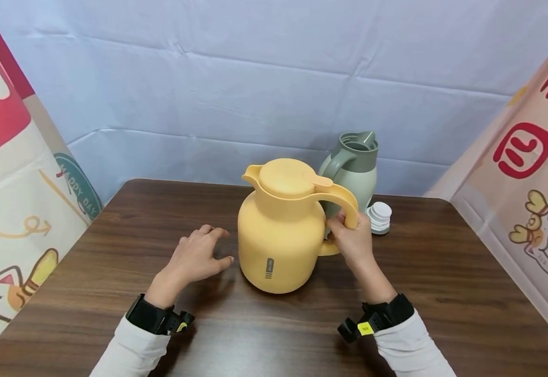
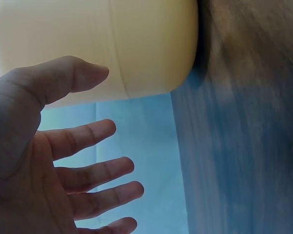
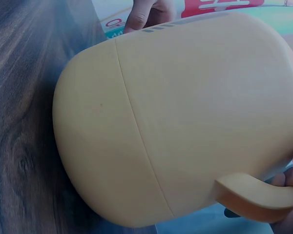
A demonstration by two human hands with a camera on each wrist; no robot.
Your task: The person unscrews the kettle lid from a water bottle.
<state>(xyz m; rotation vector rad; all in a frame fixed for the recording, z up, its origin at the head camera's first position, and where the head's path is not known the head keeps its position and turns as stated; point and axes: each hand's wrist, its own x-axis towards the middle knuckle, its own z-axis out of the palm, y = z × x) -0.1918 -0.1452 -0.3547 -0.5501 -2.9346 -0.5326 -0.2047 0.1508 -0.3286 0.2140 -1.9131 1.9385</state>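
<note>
Presently, the yellow jug (image 1: 278, 238) is just left of the right grip (image 1: 355, 243), which is clamped round its handle (image 1: 346, 198), while the left grip (image 1: 196, 256), fingers spread apart, is near the jug's other side.

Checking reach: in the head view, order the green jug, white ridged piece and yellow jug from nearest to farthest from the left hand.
1. Yellow jug: just right of the left hand.
2. Green jug: behind, farther right.
3. White ridged piece: right of green jug.

Flask (image 1: 362, 180) behind jug (image 1: 278, 233), slightly right
</note>
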